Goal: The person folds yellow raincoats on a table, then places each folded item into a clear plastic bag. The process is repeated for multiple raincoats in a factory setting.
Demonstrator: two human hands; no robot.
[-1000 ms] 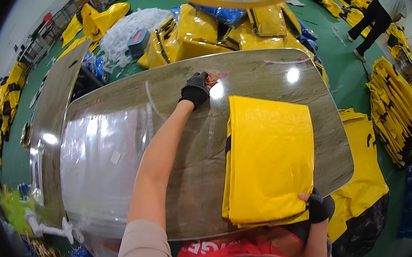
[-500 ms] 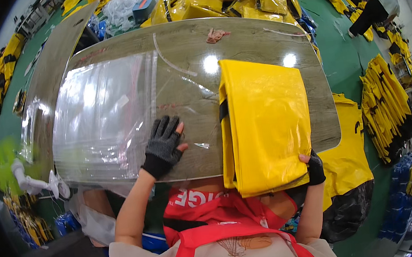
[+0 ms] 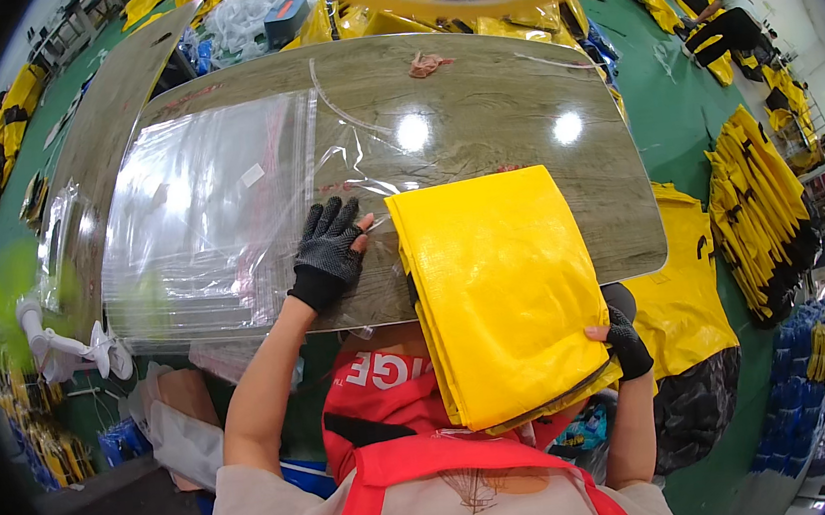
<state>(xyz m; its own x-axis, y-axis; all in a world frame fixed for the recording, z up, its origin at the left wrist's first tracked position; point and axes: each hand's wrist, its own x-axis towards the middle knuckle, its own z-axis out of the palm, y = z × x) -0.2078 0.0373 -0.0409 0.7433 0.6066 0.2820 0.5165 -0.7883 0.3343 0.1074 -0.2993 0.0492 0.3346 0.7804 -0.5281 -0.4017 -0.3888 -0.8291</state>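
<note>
A folded yellow coated-fabric piece [image 3: 502, 293] with dark trim hangs partly over the table's near edge. My right hand [image 3: 626, 341], in a fingertip-cut black glove, grips its lower right corner, thumb on top. The fingers beneath are hidden. My left hand [image 3: 331, 251], in a similar dotted glove, lies with fingers outstretched on the table, at the right edge of a stack of clear plastic bags [image 3: 197, 220]. Between that hand and the yellow fabric there is a narrow gap.
The wood-patterned table [image 3: 476, 100] bears a crumpled pinkish scrap [image 3: 429, 64]. Yellow and blue packages [image 3: 406, 2] are heaped beyond it. A small white fan [image 3: 70, 344] stands left. More yellow pieces [image 3: 755, 211] hang right, and a person [image 3: 730, 23] bends far off.
The folded yellow fabric has slid toward me and leftward, turning slightly, with my right hand still on its corner. My left hand's fingers have spread a little on the table.
</note>
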